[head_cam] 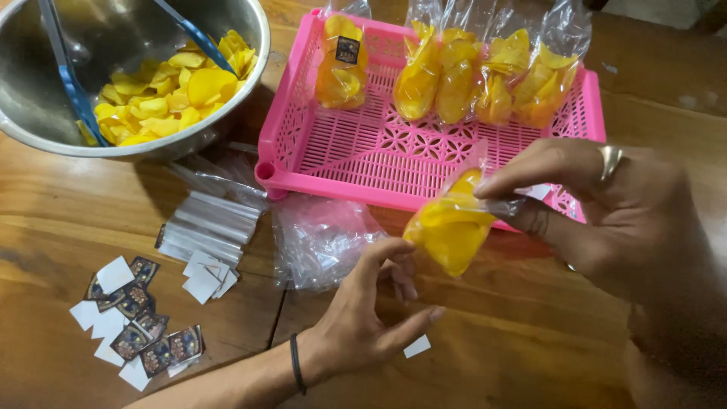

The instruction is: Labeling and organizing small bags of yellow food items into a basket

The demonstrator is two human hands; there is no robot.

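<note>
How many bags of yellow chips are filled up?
6. Five lean along the pink tray's back wall: one apart at left, four bunched at right. One bag is pinched in the right hand.

Warm, fairly bright indoor light from above — glare on the steel bowl [45,45] and plastic bags [485,23]; soft shadows on the bench [530,333]; hands slightly blurred.
</note>
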